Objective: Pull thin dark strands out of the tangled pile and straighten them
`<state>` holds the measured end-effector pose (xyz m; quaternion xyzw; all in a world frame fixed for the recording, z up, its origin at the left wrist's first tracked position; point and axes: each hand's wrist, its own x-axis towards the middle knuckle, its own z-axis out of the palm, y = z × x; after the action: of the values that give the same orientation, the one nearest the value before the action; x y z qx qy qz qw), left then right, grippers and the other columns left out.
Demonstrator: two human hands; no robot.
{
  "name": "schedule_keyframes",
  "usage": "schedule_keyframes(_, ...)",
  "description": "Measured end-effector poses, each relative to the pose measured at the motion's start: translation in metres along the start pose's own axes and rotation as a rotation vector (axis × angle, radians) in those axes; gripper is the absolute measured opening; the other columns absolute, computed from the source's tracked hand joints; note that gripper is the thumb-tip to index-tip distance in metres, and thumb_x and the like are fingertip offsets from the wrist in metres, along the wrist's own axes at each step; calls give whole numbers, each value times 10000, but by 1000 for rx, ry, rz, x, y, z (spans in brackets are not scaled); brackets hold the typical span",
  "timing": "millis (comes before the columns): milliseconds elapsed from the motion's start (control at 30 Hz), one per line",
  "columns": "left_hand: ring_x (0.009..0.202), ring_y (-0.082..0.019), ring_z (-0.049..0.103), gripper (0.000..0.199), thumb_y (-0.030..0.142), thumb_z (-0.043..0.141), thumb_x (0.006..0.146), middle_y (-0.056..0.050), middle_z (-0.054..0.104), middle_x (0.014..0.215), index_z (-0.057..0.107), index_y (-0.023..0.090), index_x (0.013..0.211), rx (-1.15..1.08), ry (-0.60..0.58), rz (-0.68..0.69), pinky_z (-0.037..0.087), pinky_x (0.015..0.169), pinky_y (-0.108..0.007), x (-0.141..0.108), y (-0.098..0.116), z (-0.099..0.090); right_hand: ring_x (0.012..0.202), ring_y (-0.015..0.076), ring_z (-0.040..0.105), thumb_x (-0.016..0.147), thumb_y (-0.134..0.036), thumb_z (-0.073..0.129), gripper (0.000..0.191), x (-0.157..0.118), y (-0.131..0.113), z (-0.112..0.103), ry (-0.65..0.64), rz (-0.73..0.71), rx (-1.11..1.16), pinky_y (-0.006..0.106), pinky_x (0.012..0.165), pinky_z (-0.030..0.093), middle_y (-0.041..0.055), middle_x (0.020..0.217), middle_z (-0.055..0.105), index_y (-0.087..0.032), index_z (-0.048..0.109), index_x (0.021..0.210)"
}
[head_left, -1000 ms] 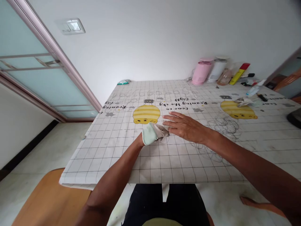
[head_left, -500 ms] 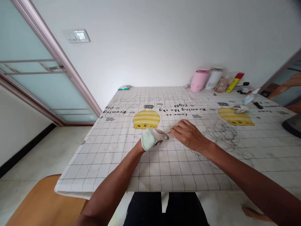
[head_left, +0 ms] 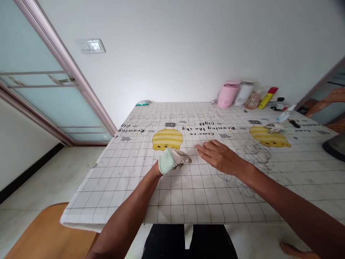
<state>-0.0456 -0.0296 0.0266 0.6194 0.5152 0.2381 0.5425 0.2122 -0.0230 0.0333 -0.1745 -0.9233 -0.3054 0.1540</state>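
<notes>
My left hand (head_left: 176, 159), in a pale green and white glove, is pinched closed near the middle of the table. A thin wire seems to run from its fingertips toward my bare right hand (head_left: 215, 154), a short gap to the right. The right hand's fingers are bent together over the cloth; what they hold is too small to make out. Beside the right forearm lies a loose tangle of thin dark wire (head_left: 256, 156). Farther back, a row of thin wire loops (head_left: 175, 116) rests on the checked tablecloth (head_left: 124, 187).
At the back right stand a pink device (head_left: 228, 94), a white device (head_left: 244, 93), bottles and a yellow-red box (head_left: 268, 98). A second glove (head_left: 279, 127) lies at right, near a dark object (head_left: 335, 146). A wooden chair (head_left: 51, 230) is at lower left.
My hands are slightly farther apart, the left having shifted a little left. The right hand's fingers have loosened somewhat. The whole view has tilted slightly upward.
</notes>
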Motion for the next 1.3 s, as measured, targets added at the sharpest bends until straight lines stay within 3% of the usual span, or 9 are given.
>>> schedule_keyframes(233,426,-85,400,260,360,690,848,22,529,487,835,158,926,-4,38,-15,294,411,-210,0,3,2,936,244,581,1030,-14,468,306,-3,3,3,-17,91,174,405,778,457,96,1006,730,-159,720,1125)
schedule_keyframes(500,441,-78,415,212,340,694,847,21,546,507,821,171,847,-21,88,9,301,414,-201,4,-2,4,787,214,471,1047,-40,438,374,4,-3,14,18,283,302,342,652,406,43,689,543,-176,630,757)
schedule_keyframes(633,434,-82,419,266,397,672,874,26,544,509,811,172,891,-91,138,15,294,405,-200,10,-8,4,876,246,558,1057,-144,509,223,7,0,9,68,387,301,375,729,486,87,832,662,-169,689,927)
schedule_keyframes(667,433,-84,425,286,409,655,889,29,545,516,806,170,931,-133,163,18,296,406,-200,12,-10,3,963,275,589,1054,-200,547,159,7,-2,7,111,453,288,415,802,514,122,959,705,-161,701,1052)
schedule_keyframes(767,441,-87,460,324,420,615,920,24,584,566,783,161,1019,-267,260,31,334,422,-205,19,-15,3,1067,322,644,1043,-379,593,303,9,-15,4,244,766,343,483,896,543,164,1157,727,-174,676,1250)
schedule_keyframes(900,469,-88,524,325,420,619,926,-2,657,648,764,150,1033,-362,321,73,400,471,-208,26,-21,7,723,222,708,1035,-533,550,364,21,-48,20,143,1075,934,338,623,567,80,895,770,-213,721,1007)
schedule_keyframes(1000,480,-97,557,310,421,632,919,-17,679,669,755,143,980,-378,309,59,422,477,-213,30,-22,13,680,209,724,982,-550,614,361,38,-66,38,193,1181,1262,311,580,577,60,811,764,-205,720,979)
schedule_keyframes(1133,505,-102,589,352,416,623,939,-8,696,685,748,161,1146,-351,332,42,458,505,-208,33,-21,16,624,185,695,956,-471,631,305,52,-70,51,342,1234,1323,303,585,583,42,732,738,-192,753,967)
schedule_keyframes(1300,522,-95,595,465,325,591,963,27,676,658,655,197,1405,-280,406,-18,490,537,-192,32,-16,16,581,161,644,956,-410,608,295,50,-67,49,339,1253,1234,289,554,545,24,710,713,-204,807,1027)
